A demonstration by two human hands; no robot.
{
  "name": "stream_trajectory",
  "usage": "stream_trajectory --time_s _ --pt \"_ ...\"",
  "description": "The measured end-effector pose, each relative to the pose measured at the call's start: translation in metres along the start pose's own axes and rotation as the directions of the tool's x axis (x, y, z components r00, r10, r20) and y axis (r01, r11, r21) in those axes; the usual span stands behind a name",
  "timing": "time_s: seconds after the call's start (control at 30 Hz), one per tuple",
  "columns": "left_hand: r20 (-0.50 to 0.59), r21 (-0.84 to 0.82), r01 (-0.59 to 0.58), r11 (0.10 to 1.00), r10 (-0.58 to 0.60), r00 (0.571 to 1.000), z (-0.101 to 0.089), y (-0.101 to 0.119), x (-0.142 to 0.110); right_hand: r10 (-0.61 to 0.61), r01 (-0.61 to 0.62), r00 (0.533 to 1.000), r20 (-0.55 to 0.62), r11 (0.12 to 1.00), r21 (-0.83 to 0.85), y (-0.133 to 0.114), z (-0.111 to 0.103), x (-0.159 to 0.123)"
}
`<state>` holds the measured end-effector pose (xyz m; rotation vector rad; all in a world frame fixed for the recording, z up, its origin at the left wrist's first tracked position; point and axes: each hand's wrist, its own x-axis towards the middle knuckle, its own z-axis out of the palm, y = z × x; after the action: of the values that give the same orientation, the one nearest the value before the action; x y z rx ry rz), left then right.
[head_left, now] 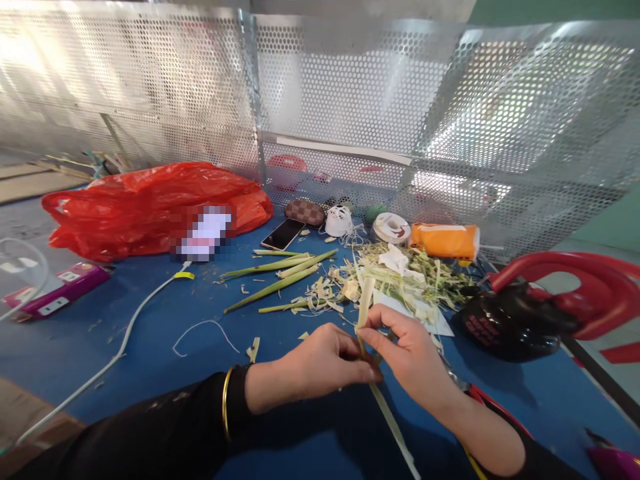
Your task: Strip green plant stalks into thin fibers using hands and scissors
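A long, pale green-yellow strip of leaf (393, 420) runs between my hands, one end standing up above the fingers and the other trailing toward the table's front edge. My left hand (320, 363), with a gold bangle at the wrist, is closed around its middle. Pinched between the thumb and forefinger of my right hand (407, 347) is the upper part of the strip. Just beyond lie several green pointed leaf stalks (280, 288) and a heap of leaf scraps (425, 277). Partly under my right forearm are red-handled pliers or cutters (480, 393).
A red plastic bag (150, 207), lit phone (205, 233) on a white cable and purple power strip (63, 290) are left. A dark phone (284, 234), white string (340, 221), tape roll (391, 228) and orange packet (445, 241) stand behind. A black jar (510, 323) sits right.
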<state>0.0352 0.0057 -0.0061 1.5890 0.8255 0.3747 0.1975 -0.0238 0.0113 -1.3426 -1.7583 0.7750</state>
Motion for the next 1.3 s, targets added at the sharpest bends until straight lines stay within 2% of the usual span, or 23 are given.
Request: stream_trajectory --time_s 0.3,0.5,0.67,0.77,0.87,0.9,0.93,1.0,1.07,1.13,1.3 --pt "0.052 0.037 0.064 0.997 -0.066 0.996 0.002 0.004 -0.002 0.044 -0.041 0.998 -0.053 0.997 0.059 0.004 0.006 -0.003" --pt "0.079 -0.057 0.027 0.998 -0.022 0.997 0.001 0.006 -0.004 0.107 -0.105 0.994 -0.004 0.985 0.138 0.004 0.007 -0.002" --pt "0.099 -0.023 0.076 0.997 -0.074 0.992 0.004 -0.001 -0.004 0.078 -0.077 0.997 -0.008 0.991 0.105 0.004 0.011 -0.003" --pt "0.047 -0.061 0.087 0.994 -0.085 0.995 0.006 -0.003 -0.002 0.076 -0.074 0.997 -0.029 0.995 0.073 0.007 0.009 -0.001" --pt "-0.073 -0.217 0.092 0.972 -0.110 0.991 0.004 -0.001 0.002 0.041 -0.044 0.988 -0.151 0.999 -0.013 0.007 -0.002 0.002" --pt "-0.112 -0.268 0.085 0.960 -0.119 0.987 0.002 0.001 0.003 0.040 -0.049 0.986 -0.159 0.997 -0.057 0.005 -0.007 0.002" --pt "-0.147 -0.304 0.072 0.950 -0.122 0.982 -0.001 0.002 0.004 0.057 -0.069 0.991 -0.125 0.993 -0.100 0.004 -0.013 0.003" --pt "-0.201 -0.333 0.031 0.942 -0.103 0.974 -0.005 0.005 0.005 0.155 -0.143 0.986 0.070 0.978 -0.152 -0.001 -0.020 0.003" --pt "-0.216 -0.347 -0.001 0.938 -0.079 0.973 -0.009 0.007 0.005 0.245 -0.205 0.942 0.229 0.961 -0.185 -0.005 -0.023 0.002" --pt "-0.213 -0.344 0.002 0.939 -0.080 0.974 -0.010 0.007 0.004 0.286 -0.235 0.920 0.268 0.950 -0.206 -0.007 -0.020 0.002" --pt "-0.219 -0.265 0.024 0.964 -0.084 0.972 -0.009 0.004 0.004 0.265 -0.216 0.923 0.280 0.957 -0.194 -0.004 -0.017 0.001"
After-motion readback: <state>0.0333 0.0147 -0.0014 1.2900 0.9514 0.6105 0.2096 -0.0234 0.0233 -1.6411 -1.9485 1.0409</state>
